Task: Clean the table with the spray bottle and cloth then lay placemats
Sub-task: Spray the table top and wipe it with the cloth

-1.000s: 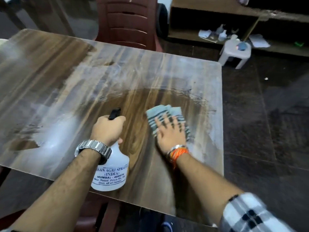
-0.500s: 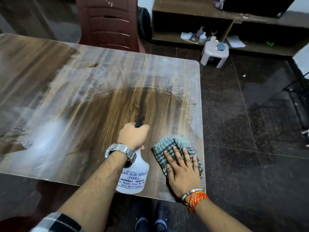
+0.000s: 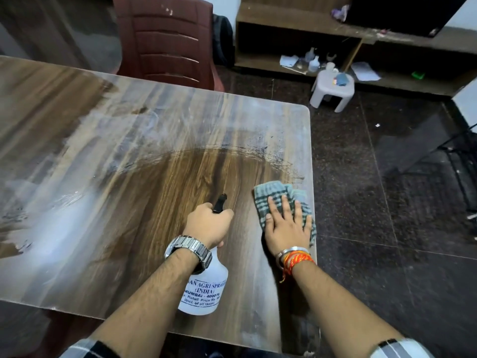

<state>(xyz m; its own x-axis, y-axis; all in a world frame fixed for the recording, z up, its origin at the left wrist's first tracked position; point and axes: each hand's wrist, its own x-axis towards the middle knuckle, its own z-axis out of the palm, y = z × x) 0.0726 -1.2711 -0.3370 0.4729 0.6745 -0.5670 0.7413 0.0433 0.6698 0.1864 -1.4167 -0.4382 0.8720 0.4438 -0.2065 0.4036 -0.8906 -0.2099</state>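
Observation:
A wooden table (image 3: 108, 156) fills the left and middle, dusty and pale except for a dark wiped patch near me. My left hand (image 3: 207, 223) is closed around the black trigger head of a white spray bottle (image 3: 204, 293), held just above the table's near part. My right hand (image 3: 286, 226) lies flat, fingers spread, on a green checked cloth (image 3: 276, 192) pressed to the table by its right edge. No placemats are in view.
A dark red plastic chair (image 3: 165, 42) stands at the table's far side. On the dark floor to the right are a small white stool (image 3: 333, 89) and a low wooden shelf (image 3: 361, 42) with bottles and papers. A black metal frame (image 3: 462, 161) sits at the far right.
My right hand slid the cloth from mid-table back to the near right corner, then forward along the right edge. The left hand kept the bottle and shifted right with it.

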